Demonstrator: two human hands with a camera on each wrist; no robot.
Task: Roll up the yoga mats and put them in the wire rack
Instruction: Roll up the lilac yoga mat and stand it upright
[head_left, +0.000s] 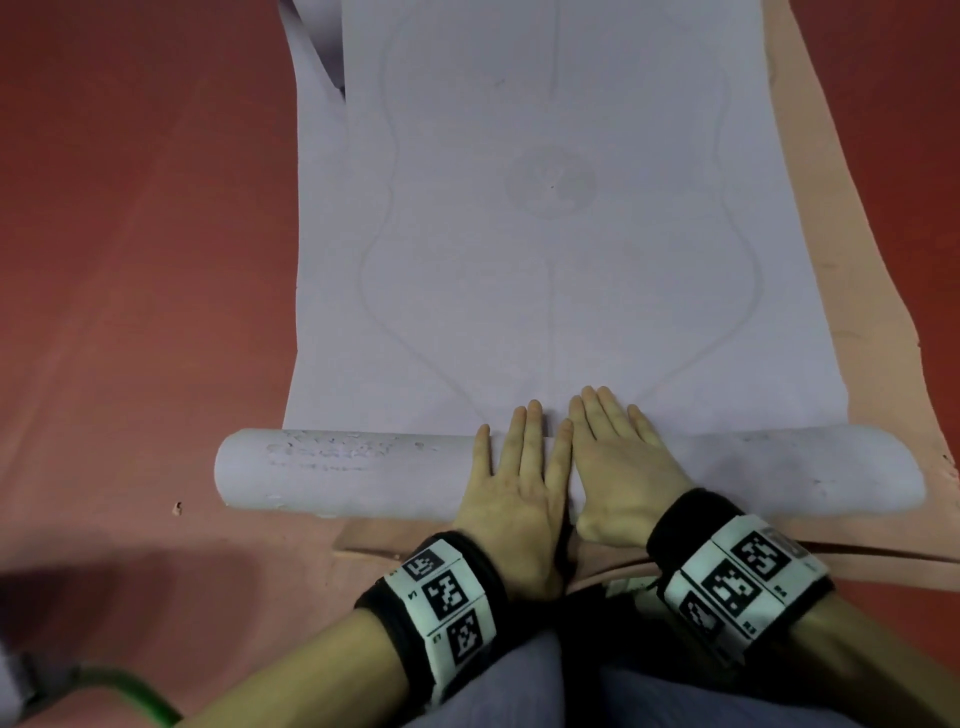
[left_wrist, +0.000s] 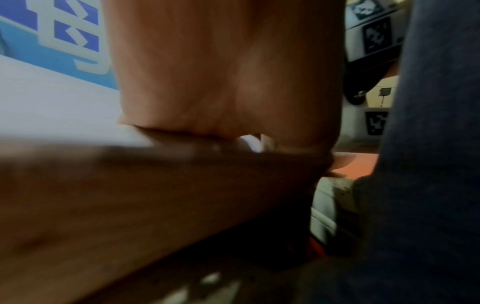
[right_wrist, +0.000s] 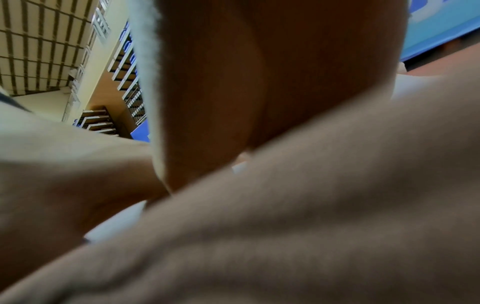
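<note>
On the red floor (head_left: 130, 260), well to the left of the roll and near the person's knee, a bit of green hose (head_left: 140, 696) curves in. The lavender yoga mat (head_left: 561, 234) lies stretched away from the person, its near end wound into a thick roll (head_left: 337, 470) that runs crosswise. The left end of the roll sticks out past the flat part of the mat. Just left of the roll's middle the left hand (head_left: 511, 483) lies flat on top of it, grip wide, fingers straight and pointing up the mat. Touching it at the forefinger, just right of the roll's middle, the right hand (head_left: 621, 467) presses down the same way, grip wide, palm on the roll and fingertips reaching over it onto the flat mat. Both wrists wear black bands with printed square markers. Under the roll and showing along its right side lies a peach mat (head_left: 872, 322), spread flat on the floor. The wrist views are filled with blurred skin and mat
</note>
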